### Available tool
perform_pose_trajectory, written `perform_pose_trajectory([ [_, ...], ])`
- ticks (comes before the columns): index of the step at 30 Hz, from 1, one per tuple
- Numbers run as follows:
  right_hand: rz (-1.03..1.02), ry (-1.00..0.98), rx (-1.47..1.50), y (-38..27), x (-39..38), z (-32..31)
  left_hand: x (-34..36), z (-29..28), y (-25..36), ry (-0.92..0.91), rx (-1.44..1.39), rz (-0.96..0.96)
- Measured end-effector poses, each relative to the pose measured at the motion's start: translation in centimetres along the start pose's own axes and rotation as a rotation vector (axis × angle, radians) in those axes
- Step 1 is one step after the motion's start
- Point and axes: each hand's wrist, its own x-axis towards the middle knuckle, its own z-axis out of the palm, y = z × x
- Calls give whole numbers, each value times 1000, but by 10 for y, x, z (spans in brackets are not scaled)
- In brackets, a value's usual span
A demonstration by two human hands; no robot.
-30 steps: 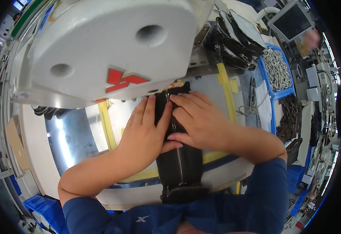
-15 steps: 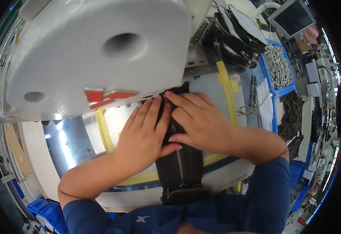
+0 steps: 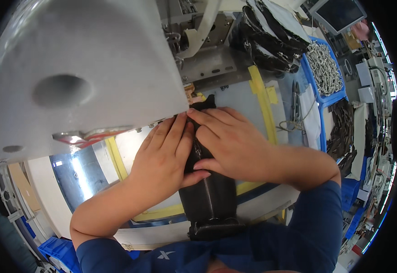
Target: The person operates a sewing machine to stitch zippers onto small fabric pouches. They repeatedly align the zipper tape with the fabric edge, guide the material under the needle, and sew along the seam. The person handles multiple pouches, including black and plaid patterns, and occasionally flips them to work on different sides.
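A black fabric piece with a metal zipper lies lengthwise before me. Its far end reaches beneath the white head of a sewing machine. My left hand rests flat on the left side of the fabric, fingers stretched toward the machine and thumb pointing right. On the right side, my right hand presses down with fingers extended, its index fingertip near the machine's lower edge and its thumb across the zipper. The zipper teeth show between the two hands. The machine head hides the needle area.
Yellow tape strips line the pale work surface. At the far right stand a blue tray of metal zipper pulls or chain parts and a heap of dark strips. Black zippered pieces are stacked behind. Tweezers lie beside the tray.
My view has shifted, so the machine head appears farther left and more of the metal parts behind it shows. Both hands stay on the black fabric in nearly the same pose.
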Motion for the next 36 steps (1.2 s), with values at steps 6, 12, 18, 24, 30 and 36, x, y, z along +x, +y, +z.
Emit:
perform_pose_trajectory([
  [6,-4,0,-1,-1,0,0,0,-1,1,-9,-1,-4],
  [12,24,21,34,-2,-2,0,1,-1,2,-5,4,-1],
  [18,8,16,62,0,-1,0,-1,1,3,-1,10,-3],
  [24,2,-1,58,-1,1,-1,-3,1,3,-9,19,-14],
  [30,25,28,14,-4,-6,0,-3,0,1,-33,14,-1],
  [36,2,24,-59,-8,-20,7,-11,5,-3,-87,44,-17],
])
